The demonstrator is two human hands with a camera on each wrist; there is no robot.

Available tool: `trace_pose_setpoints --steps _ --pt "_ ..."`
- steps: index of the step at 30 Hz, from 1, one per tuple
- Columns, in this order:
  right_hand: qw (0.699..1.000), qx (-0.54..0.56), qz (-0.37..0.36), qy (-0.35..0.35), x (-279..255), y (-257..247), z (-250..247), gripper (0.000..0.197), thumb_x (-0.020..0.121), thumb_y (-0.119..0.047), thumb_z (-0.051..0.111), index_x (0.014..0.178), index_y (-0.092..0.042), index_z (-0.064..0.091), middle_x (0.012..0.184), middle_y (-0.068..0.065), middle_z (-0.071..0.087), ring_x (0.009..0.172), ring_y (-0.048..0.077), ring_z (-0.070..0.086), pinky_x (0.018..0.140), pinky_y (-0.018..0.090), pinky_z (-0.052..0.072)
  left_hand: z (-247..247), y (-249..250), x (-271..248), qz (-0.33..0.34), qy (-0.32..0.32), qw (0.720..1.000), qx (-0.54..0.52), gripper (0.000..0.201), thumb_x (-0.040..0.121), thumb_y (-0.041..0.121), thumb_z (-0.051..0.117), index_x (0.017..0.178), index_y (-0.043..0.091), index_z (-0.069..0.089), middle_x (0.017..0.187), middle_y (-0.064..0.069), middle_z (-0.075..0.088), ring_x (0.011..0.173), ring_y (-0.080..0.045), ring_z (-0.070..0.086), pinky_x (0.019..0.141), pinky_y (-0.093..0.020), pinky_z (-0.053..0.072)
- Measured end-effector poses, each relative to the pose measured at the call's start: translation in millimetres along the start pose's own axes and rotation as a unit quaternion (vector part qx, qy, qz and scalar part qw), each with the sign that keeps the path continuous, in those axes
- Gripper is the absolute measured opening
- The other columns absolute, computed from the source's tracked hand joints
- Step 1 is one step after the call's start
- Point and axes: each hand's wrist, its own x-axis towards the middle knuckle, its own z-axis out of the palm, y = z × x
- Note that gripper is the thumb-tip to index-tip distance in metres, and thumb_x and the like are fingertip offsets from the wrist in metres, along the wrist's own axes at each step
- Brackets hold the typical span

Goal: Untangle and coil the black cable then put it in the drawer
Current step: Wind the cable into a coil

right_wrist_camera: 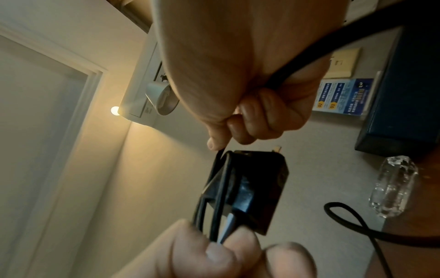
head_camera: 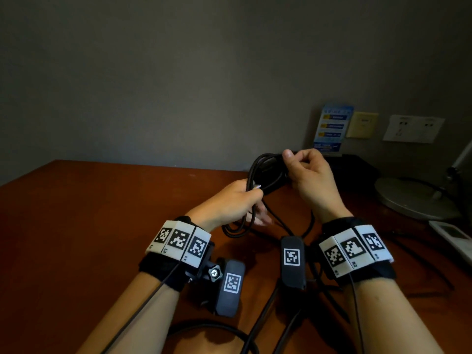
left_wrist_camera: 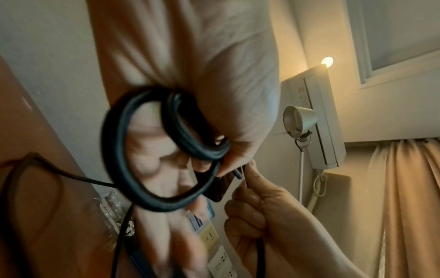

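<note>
Black cable (head_camera: 265, 172) held above worktop (head_camera: 102, 226), looped between hands: left hand (head_camera: 229, 203) grips the coils; right hand (head_camera: 306, 175) pinches what looks like its plug end.

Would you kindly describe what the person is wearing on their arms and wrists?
Both forearms are bare, with no sleeves. Each wrist carries a black strap topped by a row of white blocks printed with black square-pattern markers. A black camera unit bearing its own marker hangs inside each wrist, and thin black wires run back along the forearms.
</note>
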Motion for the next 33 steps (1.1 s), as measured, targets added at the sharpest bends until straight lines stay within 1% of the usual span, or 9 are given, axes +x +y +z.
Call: trace_pose_setpoints --steps 3,8,12,17,21,24,27,30,33 --pt "0.998 -0.061 0.006 0.017 1 3 0 0.033 0.090 -0.048 0.061 0.086 -0.016 0.052 0.062 -0.009 0.053 0.056 0.005 0.048 0.057 0.024 0.040 -1 4 -7 0.029 -0.031 0.999 0.000 0.021 0.093 -0.002 0.035 0.099 0.016 0.043 0.068 -0.014 0.062 0.046 -0.026 0.061 0.044 -0.026 0.047" --pt "0.994 -0.104 0.040 -0.020 -3 -5 5 0.044 0.095 -0.056 0.045 0.107 -0.017 0.062 0.093 -0.004 0.066 0.080 0.006 0.063 0.067 0.021 0.049 -4 3 -9 0.047 -0.086 0.994 -0.053 0.019 0.104 0.012 0.040 0.120 0.021 0.043 0.059 -0.018 0.051 0.027 -0.014 0.036 0.035 -0.022 0.035" --pt "0.991 -0.011 0.084 -0.103 -11 -18 5 0.056 0.098 -0.056 0.037 0.095 -0.009 0.068 0.075 0.004 0.072 0.050 0.013 0.058 0.049 0.022 0.047 1 6 -12 0.073 -0.094 0.991 -0.062 0.031 0.104 0.036 0.038 0.088 0.023 0.060 0.053 -0.016 0.045 0.025 -0.013 0.030 0.034 -0.021 0.033" --pt "0.989 0.062 0.094 -0.098 -15 -25 7 0.038 0.091 -0.049 0.058 0.090 -0.013 0.071 0.072 0.010 0.068 0.057 0.019 0.060 0.042 0.021 0.043 5 15 -14 0.053 -0.091 0.993 -0.046 0.053 0.101 0.051 0.028 0.083 0.005 0.047 0.048 -0.008 0.041 0.029 -0.015 0.035 0.038 -0.025 0.040" --pt "0.989 0.088 0.080 -0.084 -12 -21 7 0.019 0.090 -0.032 0.065 0.087 -0.014 0.071 0.081 0.005 0.069 0.074 0.014 0.064 0.067 0.027 0.049 -1 18 -16 -0.004 -0.107 0.991 -0.081 0.054 0.093 0.058 0.044 0.088 0.004 0.051 0.060 -0.011 0.054 0.047 -0.021 0.054 0.061 -0.036 0.054" --pt "0.994 0.051 0.044 -0.086 -13 -19 13 0.017 0.090 -0.023 0.065 0.088 -0.007 0.070 0.081 0.010 0.063 0.075 0.018 0.059 0.068 0.031 0.044 -8 21 -19 -0.057 -0.131 0.982 -0.124 0.077 0.078 0.073 0.047 0.096 -0.001 0.058 0.075 -0.020 0.066 0.066 -0.030 0.066 0.076 -0.041 0.056" --pt "0.995 0.033 0.014 -0.097 -13 -18 18 0.019 0.091 -0.019 0.063 0.090 0.000 0.068 0.081 0.011 0.063 0.076 0.015 0.058 0.069 0.027 0.045 -8 20 -16 -0.060 -0.110 0.983 -0.137 0.084 0.074 0.081 0.038 0.091 0.001 0.057 0.065 -0.014 0.060 0.052 -0.025 0.058 0.064 -0.038 0.054" --pt "0.995 0.009 -0.002 -0.103 -11 -17 18 0.021 0.092 -0.022 0.063 0.090 -0.002 0.069 0.077 0.006 0.063 0.069 0.010 0.058 0.060 0.019 0.044 -5 16 -11 -0.043 -0.079 0.989 -0.114 0.081 0.074 0.086 0.031 0.084 0.007 0.048 0.049 0.002 0.028 0.037 -0.012 0.025 0.046 -0.028 0.036" --pt "0.994 0.000 0.003 -0.111 -13 -14 21 0.027 0.093 -0.032 0.062 0.095 -0.006 0.071 0.078 0.006 0.065 0.068 0.013 0.058 0.058 0.021 0.044 -10 13 -9 -0.066 -0.075 0.990 -0.102 0.079 0.072 0.087 0.026 0.074 0.010 0.043 0.049 0.005 0.020 0.035 -0.008 0.018 0.040 -0.022 0.022"
